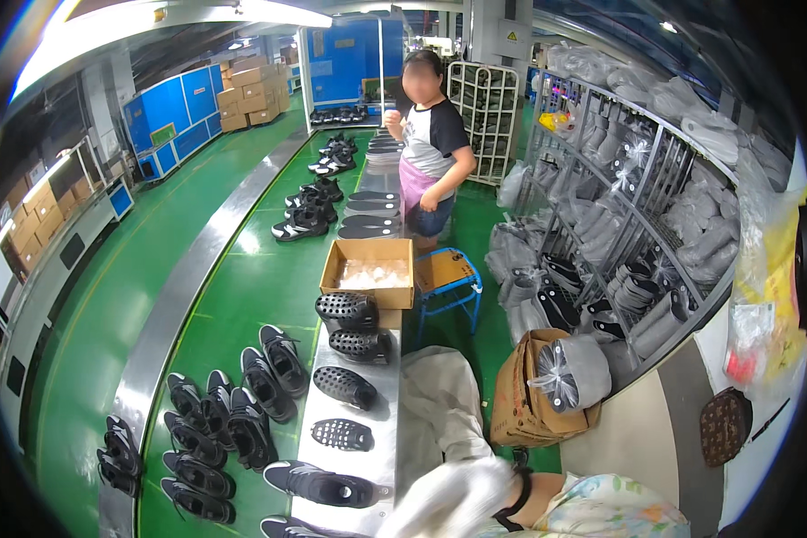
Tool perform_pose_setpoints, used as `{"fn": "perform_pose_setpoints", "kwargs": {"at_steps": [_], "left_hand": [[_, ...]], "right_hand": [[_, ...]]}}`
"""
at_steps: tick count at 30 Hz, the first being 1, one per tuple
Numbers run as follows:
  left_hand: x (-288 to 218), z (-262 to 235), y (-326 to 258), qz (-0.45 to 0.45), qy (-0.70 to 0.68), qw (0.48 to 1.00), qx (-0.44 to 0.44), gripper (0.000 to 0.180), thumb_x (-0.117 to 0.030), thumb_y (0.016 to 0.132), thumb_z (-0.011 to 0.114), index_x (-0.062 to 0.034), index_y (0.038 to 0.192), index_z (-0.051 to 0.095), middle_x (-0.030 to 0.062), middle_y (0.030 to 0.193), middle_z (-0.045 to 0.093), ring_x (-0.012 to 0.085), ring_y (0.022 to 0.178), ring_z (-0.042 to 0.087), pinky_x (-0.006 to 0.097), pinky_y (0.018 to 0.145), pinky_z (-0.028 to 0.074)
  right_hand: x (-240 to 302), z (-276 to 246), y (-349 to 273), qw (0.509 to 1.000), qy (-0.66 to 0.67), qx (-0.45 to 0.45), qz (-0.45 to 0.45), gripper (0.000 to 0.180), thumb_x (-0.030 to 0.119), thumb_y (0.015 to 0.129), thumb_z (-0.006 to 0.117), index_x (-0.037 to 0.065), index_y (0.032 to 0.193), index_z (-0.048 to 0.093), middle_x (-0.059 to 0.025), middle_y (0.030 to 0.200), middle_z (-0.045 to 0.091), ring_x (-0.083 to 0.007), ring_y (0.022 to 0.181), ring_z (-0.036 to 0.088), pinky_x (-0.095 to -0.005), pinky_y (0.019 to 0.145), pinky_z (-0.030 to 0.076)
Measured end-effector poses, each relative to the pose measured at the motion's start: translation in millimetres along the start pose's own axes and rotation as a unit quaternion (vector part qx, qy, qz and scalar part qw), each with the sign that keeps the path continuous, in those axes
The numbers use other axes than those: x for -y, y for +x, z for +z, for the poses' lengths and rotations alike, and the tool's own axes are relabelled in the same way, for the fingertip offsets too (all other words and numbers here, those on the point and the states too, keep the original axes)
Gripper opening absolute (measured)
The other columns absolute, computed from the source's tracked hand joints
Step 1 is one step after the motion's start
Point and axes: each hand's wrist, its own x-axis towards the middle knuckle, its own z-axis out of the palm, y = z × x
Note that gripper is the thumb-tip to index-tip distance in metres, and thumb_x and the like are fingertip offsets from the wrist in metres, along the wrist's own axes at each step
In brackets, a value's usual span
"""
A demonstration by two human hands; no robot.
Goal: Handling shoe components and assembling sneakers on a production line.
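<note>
Head view shows me one forearm [540, 496], banded in black, well on the near side of the open brown carton [390, 299], and a blurred white shape [444, 502] covers the end where I expect the hand. Closest to that shape lies a grey-and-black shoe [321, 484], on its own along the metal strip [381, 448] that runs toward me from the carton. Its right end sits just beside the white blur; from my feed I cannot tell whether they touch. Part of a second shoe [287, 527] shows nearer to me, farther from the carton.

As for the grip, the blur hides it: I cannot tell whether the fingers are apart, together or clamped on something, nor which hand this is. I make out only the one arm.

Between the carton and the grey-and-black shoe I see a row of perforated black pieces [345, 387]. More dark shoes [247, 421] stand on the green surface [260, 296], left of the carton and toward me. Right of the carton and nearer to me, white fabric [439, 394] hangs by the strip. Beyond the carton, a co-worker [435, 134] stands beside rows of dark soles [370, 211].
</note>
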Motion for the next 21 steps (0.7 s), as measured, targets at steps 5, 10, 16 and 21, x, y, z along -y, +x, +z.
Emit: {"fn": "perform_pose_setpoints", "kwargs": {"at_steps": [5,10,16,21], "left_hand": [[-15,-5,3,-0.017,-0.052,0.998,0.020,0.087,-0.069,0.082,0.064,0.0049,0.127,0.060,0.0180,0.125,0.065,0.0347,0.113,0.061,0.050,0.099,0.046],[-24,-38,-7,-0.053,-0.084,0.995,0.031,0.088,-0.071,0.082,0.062,0.0039,0.127,0.060,0.0170,0.126,0.065,0.0346,0.114,0.060,0.051,0.101,0.045],[-44,-82,-34,-0.119,-0.112,0.986,0.041,0.089,-0.074,0.083,0.059,0.0027,0.128,0.060,0.0159,0.128,0.064,0.0346,0.116,0.060,0.051,0.102,0.044],[-81,-105,-27,-0.155,-0.268,0.942,0.133,0.070,-0.053,0.089,0.064,0.0034,0.130,0.058,0.0287,0.133,0.055,0.0443,0.119,0.055,0.051,0.103,0.043]], "right_hand": [[-167,-41,29,0.962,-0.219,-0.005,0.165,0.028,0.020,0.098,0.062,0.006,0.122,0.065,-0.0084,0.115,0.065,-0.0162,0.097,0.058,-0.0309,0.081,0.049],[-267,-20,41,0.797,-0.593,0.005,0.114,0.042,0.025,0.087,0.066,0.004,0.122,0.060,-0.0179,0.112,0.062,-0.0325,0.094,0.061,-0.0421,0.083,0.050],[-345,-17,57,0.685,-0.727,0.006,0.044,0.041,0.020,0.085,0.058,0.000,0.120,0.057,-0.0293,0.112,0.059,-0.0404,0.081,0.062,-0.0518,0.069,0.049],[-317,14,75,0.551,-0.828,0.034,0.101,0.013,0.012,0.086,0.055,0.004,0.077,0.060,-0.0165,0.080,0.064,-0.0281,0.051,0.061,-0.0403,0.044,0.048]]}}
